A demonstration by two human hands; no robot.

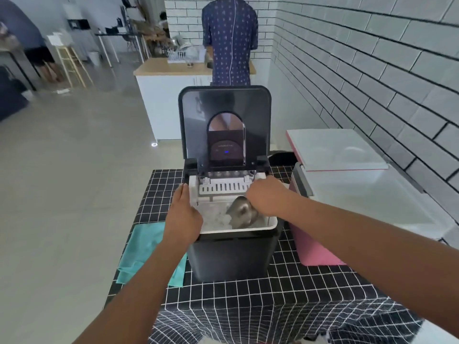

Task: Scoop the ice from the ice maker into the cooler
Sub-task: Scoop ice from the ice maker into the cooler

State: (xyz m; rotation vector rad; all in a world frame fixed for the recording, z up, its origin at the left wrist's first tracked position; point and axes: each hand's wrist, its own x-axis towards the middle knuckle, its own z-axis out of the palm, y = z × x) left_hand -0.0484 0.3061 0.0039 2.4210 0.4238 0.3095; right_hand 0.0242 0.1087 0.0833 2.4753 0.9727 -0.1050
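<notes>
A black ice maker [233,256] stands on the checked tablecloth with its lid [224,103] raised upright. Its white basket [272,225] holds ice [218,219]. My right hand [268,197] reaches into the basket and grips a clear plastic scoop [242,212], which points down into the ice and looks blurred. My left hand [183,212] rests with straight fingers against the left rim of the ice maker. To the right stands a pink cooler [315,252] with its white lid [332,150] open.
A teal cloth [146,247] lies left of the ice maker. The black-and-white checked tablecloth [273,294] covers the table. A white brick wall [372,70] runs along the right. A person [229,40] stands at a counter behind the ice maker.
</notes>
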